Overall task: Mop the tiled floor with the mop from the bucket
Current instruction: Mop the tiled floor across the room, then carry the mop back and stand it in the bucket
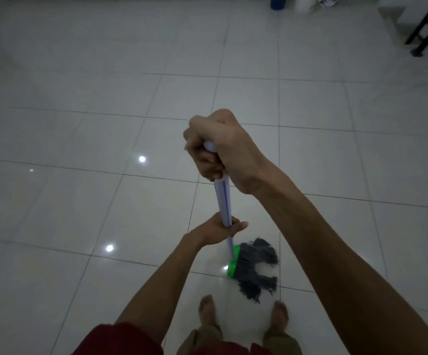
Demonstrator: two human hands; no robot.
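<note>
Grey mop strands (pixel 257 267) lie on the tiled floor (pixel 105 124) just before the feet (pixel 209 311). The handle (pixel 223 198) rises steeply, left hand (pixel 219 229) clamped low, nearest them, right hand (pixel 216 147) gripping its top.

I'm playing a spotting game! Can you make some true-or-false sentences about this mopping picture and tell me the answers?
1. The right hand and the left hand both grip the mop handle. True.
2. The person wears shoes. False: the feet are bare.
3. The mop head rests on the floor. True.
4. The mop's strings are red. False: they are grey, held by a green clamp.
</note>
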